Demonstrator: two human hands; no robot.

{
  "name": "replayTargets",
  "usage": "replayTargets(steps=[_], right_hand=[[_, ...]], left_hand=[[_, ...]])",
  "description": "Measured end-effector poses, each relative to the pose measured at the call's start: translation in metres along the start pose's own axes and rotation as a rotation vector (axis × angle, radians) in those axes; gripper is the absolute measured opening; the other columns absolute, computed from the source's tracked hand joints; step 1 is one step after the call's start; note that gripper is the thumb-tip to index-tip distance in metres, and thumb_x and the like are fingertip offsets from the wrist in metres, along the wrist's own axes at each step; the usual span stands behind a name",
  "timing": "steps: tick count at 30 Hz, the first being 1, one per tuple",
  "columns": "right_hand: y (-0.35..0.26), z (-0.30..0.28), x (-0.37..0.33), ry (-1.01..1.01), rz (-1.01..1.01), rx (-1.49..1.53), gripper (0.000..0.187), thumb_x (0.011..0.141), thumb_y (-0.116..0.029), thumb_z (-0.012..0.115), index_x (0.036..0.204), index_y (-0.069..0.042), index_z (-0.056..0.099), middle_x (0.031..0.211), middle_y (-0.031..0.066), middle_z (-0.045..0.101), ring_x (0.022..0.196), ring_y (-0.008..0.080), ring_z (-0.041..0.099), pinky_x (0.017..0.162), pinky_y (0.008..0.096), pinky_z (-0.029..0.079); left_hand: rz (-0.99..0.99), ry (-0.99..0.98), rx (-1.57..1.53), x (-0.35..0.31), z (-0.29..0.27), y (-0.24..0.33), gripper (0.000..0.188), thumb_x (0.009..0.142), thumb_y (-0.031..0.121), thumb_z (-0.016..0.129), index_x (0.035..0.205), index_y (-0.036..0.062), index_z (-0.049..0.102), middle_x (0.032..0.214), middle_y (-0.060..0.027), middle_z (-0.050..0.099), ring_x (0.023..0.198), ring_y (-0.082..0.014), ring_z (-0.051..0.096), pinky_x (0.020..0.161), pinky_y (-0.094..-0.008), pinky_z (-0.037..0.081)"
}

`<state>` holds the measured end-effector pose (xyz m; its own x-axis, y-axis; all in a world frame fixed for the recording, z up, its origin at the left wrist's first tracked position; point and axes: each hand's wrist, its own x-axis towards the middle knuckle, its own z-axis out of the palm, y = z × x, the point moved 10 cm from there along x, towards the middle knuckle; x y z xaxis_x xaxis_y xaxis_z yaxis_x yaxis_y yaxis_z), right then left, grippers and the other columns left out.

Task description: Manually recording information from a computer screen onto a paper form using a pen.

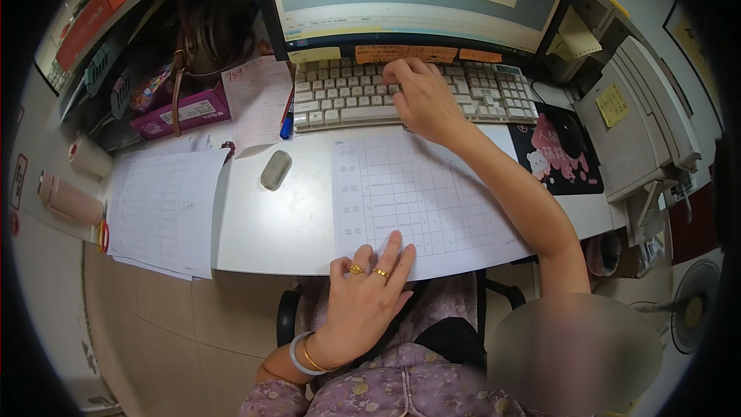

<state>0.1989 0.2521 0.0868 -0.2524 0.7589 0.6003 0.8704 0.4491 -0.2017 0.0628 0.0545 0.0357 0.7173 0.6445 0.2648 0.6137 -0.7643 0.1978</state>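
Observation:
My left hand (pixel 370 282) rests at the desk's front edge, its outstretched fingers lying on a printed table sheet (pixel 432 201). Two gold-coloured rings and bangles are on that hand and wrist. Over the middle of a cream keyboard (pixel 347 96) is my right hand (pixel 424 100), fingers bent over the keys and holding nothing. The forearm crosses above the right part of the sheet. Behind the keyboard a monitor (pixel 417 15) shows a window with rows of a table, and sticky notes line its lower edge.
A black mouse (pixel 570 135) sits on a dark mouse pad (pixel 540 127) at right, beside a printer (pixel 637 108). Left lie a grey oval object (pixel 275 170), a blue pen (pixel 286 125), stacked papers (pixel 162 208) and a purple box (pixel 185 114). A pink bottle (pixel 69 197) stands far left.

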Motion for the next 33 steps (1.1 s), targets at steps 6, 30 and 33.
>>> replayTargets(steps=[6,30,33], right_hand=[[-0.007,0.021,-0.004,-0.193,-0.007,0.114,0.025,0.083,-0.003,0.048,0.107,-0.006,0.052,0.102,0.0080,0.065,0.108,0.0271,0.056,0.097,0.0391,0.039],[0.167,-0.137,-0.128,0.250,0.347,0.121,0.021,0.088,-0.007,0.059,0.108,-0.002,0.059,0.096,0.0117,0.066,0.085,0.0206,0.067,0.078,0.0320,0.051],[0.190,-0.147,-0.145,0.323,0.467,0.192,0.015,0.087,-0.004,0.055,0.100,0.002,0.058,0.083,0.0100,0.067,0.081,0.0180,0.070,0.073,0.0296,0.052]], left_hand=[[0.002,-0.004,0.000,-0.002,0.001,0.001,0.069,0.070,0.029,0.079,0.133,0.0115,0.055,0.140,-0.0069,0.049,0.105,-0.0248,0.050,0.083,-0.0431,0.039],[0.026,0.022,-0.003,0.005,0.000,0.005,0.063,0.070,0.027,0.080,0.128,0.0136,0.059,0.137,-0.0053,0.052,0.101,-0.0276,0.050,0.082,-0.0430,0.038],[-0.009,0.000,0.040,0.007,0.004,0.001,0.059,0.069,0.027,0.080,0.124,0.0146,0.061,0.133,-0.0042,0.055,0.099,-0.0280,0.050,0.080,-0.0417,0.038]])
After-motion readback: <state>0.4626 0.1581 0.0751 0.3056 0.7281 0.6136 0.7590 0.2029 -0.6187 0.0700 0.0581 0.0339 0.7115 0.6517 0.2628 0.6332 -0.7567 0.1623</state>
